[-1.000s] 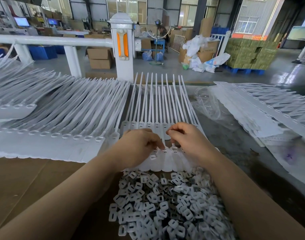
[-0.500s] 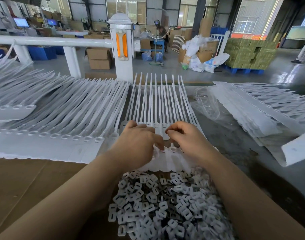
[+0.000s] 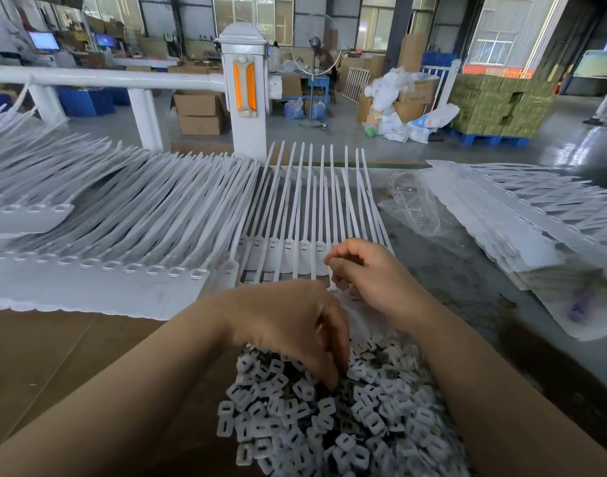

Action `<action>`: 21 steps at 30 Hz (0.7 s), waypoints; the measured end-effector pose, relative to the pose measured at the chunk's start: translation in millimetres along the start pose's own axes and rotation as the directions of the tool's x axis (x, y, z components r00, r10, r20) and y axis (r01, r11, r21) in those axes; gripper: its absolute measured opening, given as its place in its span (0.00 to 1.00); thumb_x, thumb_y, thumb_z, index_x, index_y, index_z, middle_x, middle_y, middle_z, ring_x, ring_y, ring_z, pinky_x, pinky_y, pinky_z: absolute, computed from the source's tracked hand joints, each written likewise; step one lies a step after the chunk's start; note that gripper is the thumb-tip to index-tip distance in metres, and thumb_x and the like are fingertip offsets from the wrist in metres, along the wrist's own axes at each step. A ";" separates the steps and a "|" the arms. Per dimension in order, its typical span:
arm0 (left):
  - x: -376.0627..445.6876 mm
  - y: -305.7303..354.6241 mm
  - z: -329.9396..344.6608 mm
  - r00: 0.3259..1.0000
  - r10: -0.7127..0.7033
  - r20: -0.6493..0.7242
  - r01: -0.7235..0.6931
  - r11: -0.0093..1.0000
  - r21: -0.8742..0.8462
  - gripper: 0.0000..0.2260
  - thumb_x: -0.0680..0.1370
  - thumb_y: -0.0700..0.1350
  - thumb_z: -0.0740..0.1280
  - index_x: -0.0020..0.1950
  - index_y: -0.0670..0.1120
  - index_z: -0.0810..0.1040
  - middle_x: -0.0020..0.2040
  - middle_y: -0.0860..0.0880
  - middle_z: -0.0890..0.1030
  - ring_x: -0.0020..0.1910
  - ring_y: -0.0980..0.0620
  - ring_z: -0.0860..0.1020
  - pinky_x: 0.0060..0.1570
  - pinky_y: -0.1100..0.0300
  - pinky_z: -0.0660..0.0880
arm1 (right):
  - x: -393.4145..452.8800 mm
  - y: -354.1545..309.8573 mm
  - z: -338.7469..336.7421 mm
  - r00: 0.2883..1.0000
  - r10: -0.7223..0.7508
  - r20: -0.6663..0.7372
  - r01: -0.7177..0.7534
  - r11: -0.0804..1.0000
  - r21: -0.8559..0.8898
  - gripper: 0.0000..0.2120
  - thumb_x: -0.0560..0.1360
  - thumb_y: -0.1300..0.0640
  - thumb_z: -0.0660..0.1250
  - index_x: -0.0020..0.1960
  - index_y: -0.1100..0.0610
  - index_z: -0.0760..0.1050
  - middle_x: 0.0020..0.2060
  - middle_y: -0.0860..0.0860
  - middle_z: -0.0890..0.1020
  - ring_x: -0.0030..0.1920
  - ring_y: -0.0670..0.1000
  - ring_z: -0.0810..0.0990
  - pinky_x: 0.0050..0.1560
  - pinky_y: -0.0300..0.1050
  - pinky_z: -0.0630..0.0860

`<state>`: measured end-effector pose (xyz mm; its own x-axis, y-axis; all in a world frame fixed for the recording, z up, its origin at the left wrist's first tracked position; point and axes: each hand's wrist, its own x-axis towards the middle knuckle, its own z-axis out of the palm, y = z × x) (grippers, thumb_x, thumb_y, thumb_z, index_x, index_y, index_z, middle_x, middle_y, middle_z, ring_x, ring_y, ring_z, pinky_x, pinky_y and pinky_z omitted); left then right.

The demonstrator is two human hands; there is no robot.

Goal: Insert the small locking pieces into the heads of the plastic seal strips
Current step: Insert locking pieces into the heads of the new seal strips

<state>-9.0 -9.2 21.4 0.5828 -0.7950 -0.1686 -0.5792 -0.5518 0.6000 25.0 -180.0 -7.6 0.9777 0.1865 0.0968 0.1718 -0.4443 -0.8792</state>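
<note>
A row of white plastic seal strips (image 3: 305, 208) lies across the table's middle, heads (image 3: 288, 253) toward me and tails pointing away. A heap of small white locking pieces (image 3: 329, 428) sits nearest me. My left hand (image 3: 288, 321) hangs over the heap, its curled fingertips dipped among the pieces; whether they hold one is hidden. My right hand (image 3: 371, 277) rests on the right end of the row of heads. Its thumb and forefinger are pinched together at a strip there.
Long overlapping rows of more seal strips (image 3: 105, 228) cover the left side on brown cardboard (image 3: 54, 356). Another stack of strips (image 3: 522, 215) and a crumpled clear plastic bag (image 3: 415, 204) lie at the right. A white railing post (image 3: 245, 98) stands behind the table.
My left hand has drawn back from the strip heads toward me and down into the heap of locking pieces. My right hand has stayed at the heads.
</note>
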 end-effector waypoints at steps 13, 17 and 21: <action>0.9 4.0 1.0 0.994 -0.101 0.028 0.103 0.994 -0.039 0.04 0.74 0.48 0.74 0.42 0.58 0.82 0.36 0.67 0.80 0.37 0.70 0.77 0.39 0.81 0.67 | -0.1 -0.3 -1.9 0.998 -0.021 -0.053 0.023 0.999 0.030 0.07 0.80 0.58 0.64 0.48 0.51 0.80 0.36 0.47 0.83 0.33 0.39 0.78 0.33 0.38 0.75; -2.0 -0.5 -7.2 0.992 -0.125 -0.037 0.117 0.980 -0.160 0.04 0.74 0.48 0.73 0.41 0.55 0.81 0.38 0.60 0.83 0.37 0.66 0.79 0.38 0.78 0.70 | -0.5 -0.7 -3.8 0.997 -0.040 -0.065 0.044 0.997 0.066 0.06 0.80 0.58 0.66 0.48 0.52 0.81 0.35 0.43 0.82 0.31 0.36 0.77 0.31 0.31 0.72; -6.2 -13.0 -16.9 0.968 -0.207 -0.144 0.132 0.902 -0.412 0.03 0.73 0.44 0.74 0.40 0.49 0.83 0.35 0.51 0.83 0.33 0.60 0.80 0.34 0.69 0.75 | -3.1 -5.5 -5.9 0.994 -0.094 0.046 0.093 0.995 0.034 0.04 0.78 0.57 0.68 0.46 0.52 0.81 0.32 0.42 0.82 0.31 0.36 0.77 0.33 0.29 0.71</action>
<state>4.6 7.2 27.9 0.7662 -0.6184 -0.1748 -0.2108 -0.4988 0.8407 21.7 -183.3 -0.4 0.9504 0.2680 0.1577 0.2576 -0.3948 -0.8819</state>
